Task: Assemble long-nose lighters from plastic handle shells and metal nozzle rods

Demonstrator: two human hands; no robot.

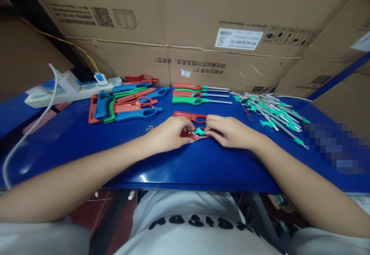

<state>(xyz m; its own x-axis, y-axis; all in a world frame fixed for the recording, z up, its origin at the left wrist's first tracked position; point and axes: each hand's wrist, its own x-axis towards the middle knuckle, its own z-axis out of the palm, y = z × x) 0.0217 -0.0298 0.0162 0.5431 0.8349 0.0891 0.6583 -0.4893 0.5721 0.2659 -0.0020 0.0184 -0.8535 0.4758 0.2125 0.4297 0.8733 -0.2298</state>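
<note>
A red lighter casing half (185,134) lies low over the blue table, with a green trigger piece (199,131) and thin white wires on it. My left hand (173,135) is closed on the casing's left end, thumb below and fingers above. From the other side, my right hand (229,131) pinches at the green trigger piece; its fingertips partly cover the casing's right end. Just behind them, another red casing half (189,115) rests on the table. Farther back, three long-nosed lighters (187,93) in red and green lie side by side with metal tubes pointing right.
Red, blue and green casings (130,106) are piled at the left. To the right lies a heap of metal tubes with green triggers (274,112), beside a small screwdriver (248,114). A power strip (78,92) with cables sits back left. Cardboard boxes (121,56) wall the back.
</note>
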